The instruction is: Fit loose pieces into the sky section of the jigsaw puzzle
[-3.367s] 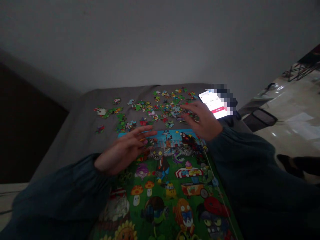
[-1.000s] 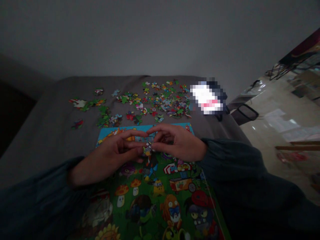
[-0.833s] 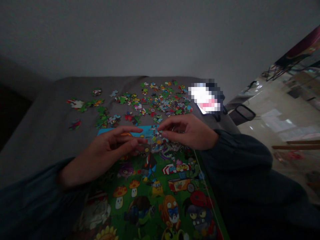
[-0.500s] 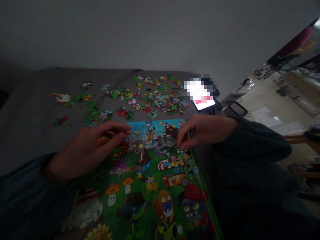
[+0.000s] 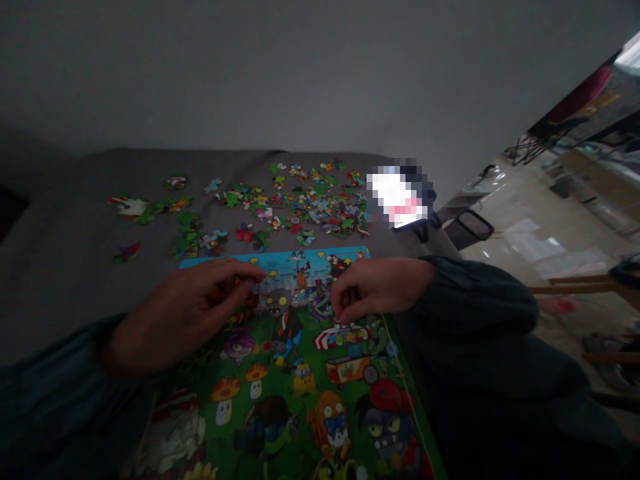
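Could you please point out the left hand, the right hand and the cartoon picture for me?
Left hand [image 5: 187,300]: head view, middle of the hand.
Right hand [image 5: 379,285]: head view, middle of the hand.
Cartoon picture [image 5: 305,377]: head view, near its middle.

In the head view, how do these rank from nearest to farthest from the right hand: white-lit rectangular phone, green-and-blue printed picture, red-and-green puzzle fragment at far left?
1. Printed picture: beneath the right hand.
2. Phone: beyond, slightly right.
3. Puzzle fragment: far left.
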The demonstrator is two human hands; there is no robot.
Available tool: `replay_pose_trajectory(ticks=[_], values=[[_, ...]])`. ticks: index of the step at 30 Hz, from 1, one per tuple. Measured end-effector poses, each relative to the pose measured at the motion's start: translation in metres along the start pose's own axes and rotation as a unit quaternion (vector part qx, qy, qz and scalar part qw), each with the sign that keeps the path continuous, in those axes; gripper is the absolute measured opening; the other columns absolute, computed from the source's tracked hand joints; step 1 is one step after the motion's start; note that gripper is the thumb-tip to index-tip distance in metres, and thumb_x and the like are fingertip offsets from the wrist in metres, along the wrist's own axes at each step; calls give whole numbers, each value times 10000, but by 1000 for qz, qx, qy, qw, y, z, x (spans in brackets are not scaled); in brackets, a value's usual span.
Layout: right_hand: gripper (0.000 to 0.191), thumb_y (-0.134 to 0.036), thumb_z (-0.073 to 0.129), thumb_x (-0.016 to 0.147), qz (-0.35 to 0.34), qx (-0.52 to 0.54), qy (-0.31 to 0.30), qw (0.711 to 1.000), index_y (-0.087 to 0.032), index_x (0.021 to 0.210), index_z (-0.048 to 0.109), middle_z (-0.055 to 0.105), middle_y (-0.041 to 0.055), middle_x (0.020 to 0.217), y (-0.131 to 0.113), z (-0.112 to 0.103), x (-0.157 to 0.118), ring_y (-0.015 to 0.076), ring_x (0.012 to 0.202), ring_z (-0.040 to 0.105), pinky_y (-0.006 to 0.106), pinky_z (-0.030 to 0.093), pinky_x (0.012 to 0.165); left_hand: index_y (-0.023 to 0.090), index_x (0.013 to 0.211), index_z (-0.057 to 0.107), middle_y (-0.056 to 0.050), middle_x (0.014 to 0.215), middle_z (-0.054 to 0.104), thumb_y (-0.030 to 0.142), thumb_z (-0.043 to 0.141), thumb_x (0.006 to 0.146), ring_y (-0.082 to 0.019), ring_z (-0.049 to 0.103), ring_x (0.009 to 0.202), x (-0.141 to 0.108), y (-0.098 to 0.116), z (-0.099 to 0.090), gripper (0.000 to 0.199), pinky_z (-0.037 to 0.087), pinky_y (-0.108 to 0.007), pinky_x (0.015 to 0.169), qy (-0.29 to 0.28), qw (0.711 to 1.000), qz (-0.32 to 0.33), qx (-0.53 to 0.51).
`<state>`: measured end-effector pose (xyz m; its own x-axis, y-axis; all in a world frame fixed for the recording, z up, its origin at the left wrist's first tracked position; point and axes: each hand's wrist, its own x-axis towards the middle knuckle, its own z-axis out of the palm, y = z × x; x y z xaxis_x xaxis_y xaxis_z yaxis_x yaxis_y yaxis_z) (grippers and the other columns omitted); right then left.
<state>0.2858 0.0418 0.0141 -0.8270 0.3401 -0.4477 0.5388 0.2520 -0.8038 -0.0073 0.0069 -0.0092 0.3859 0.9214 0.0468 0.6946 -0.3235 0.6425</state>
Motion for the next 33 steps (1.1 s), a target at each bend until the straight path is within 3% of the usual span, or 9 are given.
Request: replay_pose_trajectory(ticks=[3, 5, 9, 12, 17, 22, 26, 29, 33], values=[[117, -240, 703, 853, -30, 42, 36, 998, -130, 882, 679, 698, 10, 786, 5, -10, -7, 93, 711, 635, 208, 496, 649, 312, 988, 719, 0, 798, 731, 482, 528, 868, -187, 625, 605, -1, 0, -1, 283, 482, -268, 575, -3, 1000, 0, 5], [179, -304, 716, 833, -42, 55, 146, 987, -140, 883, 668, 689, 10, 792, 13, -19, -9, 105, 710, 626, 231, 494, 649, 295, 1008, 716, -9, 813, 732, 469, 512, 882, -188, 628, 610, -1, 0, -2, 297, 479, -273, 576, -13, 1000, 4, 12], [254, -376, 647, 868, 8, 9, 483, 875, -145, 974, 655, 683, 45, 842, 36, -35, -3, 133, 679, 590, 288, 476, 627, 271, 1044, 709, -35, 891, 741, 481, 496, 907, -210, 655, 697, -2, -1, -5, 330, 502, -296, 652, -17, 1000, 14, 22], [266, -323, 597, 894, 58, -102, 576, 809, -131, 1062, 671, 682, 73, 891, 46, -36, 4, 153, 670, 557, 331, 470, 650, 257, 1026, 718, -50, 934, 748, 522, 504, 896, -229, 659, 748, 0, 0, -6, 364, 519, -323, 741, 0, 1000, 2, 28], [279, -297, 538, 963, -21, -284, 505, 815, -177, 1166, 688, 649, 115, 1123, 40, -20, 25, 257, 1059, 548, 440, 442, 936, 233, 1016, 720, -57, 952, 750, 501, 500, 900, -237, 673, 817, 2, 0, -6, 366, 521, -329, 804, 2, 1000, 6, 25], [352, -346, 557, 972, 68, -368, 429, 823, -344, 1315, 635, 443, 94, 1444, 33, -9, 52, 357, 1294, 349, 545, 336, 1039, 229, 1047, 713, -58, 941, 746, 484, 467, 930, -224, 672, 790, 1, -2, -4, 372, 520, -313, 741, -3, 999, 15, 46], [293, -336, 653, 919, 61, -321, 440, 836, -298, 1205, 703, 469, 100, 1412, 36, -15, 60, 342, 1297, 360, 541, 323, 1062, 232, 1045, 715, -49, 926, 748, 488, 486, 924, -197, 659, 706, 0, -2, -4, 363, 540, -305, 709, -6, 999, 13, 51], [184, -256, 698, 882, -4, -231, 443, 866, -200, 1057, 708, 611, 99, 1223, 38, -25, 53, 270, 1180, 495, 480, 391, 1030, 263, 1036, 709, -5, 908, 752, 510, 493, 919, -178, 672, 697, 0, -3, -5, 348, 542, -274, 653, -6, 998, 19, 53], [136, -223, 642, 909, -75, -38, 312, 946, -143, 1011, 685, 712, 48, 963, 33, -38, 19, 145, 876, 636, 305, 506, 840, 305, 1031, 700, 76, 877, 747, 525, 515, 906, -144, 684, 691, 0, -9, -6, 313, 522, -211, 591, 4, 998, 33, 62]])
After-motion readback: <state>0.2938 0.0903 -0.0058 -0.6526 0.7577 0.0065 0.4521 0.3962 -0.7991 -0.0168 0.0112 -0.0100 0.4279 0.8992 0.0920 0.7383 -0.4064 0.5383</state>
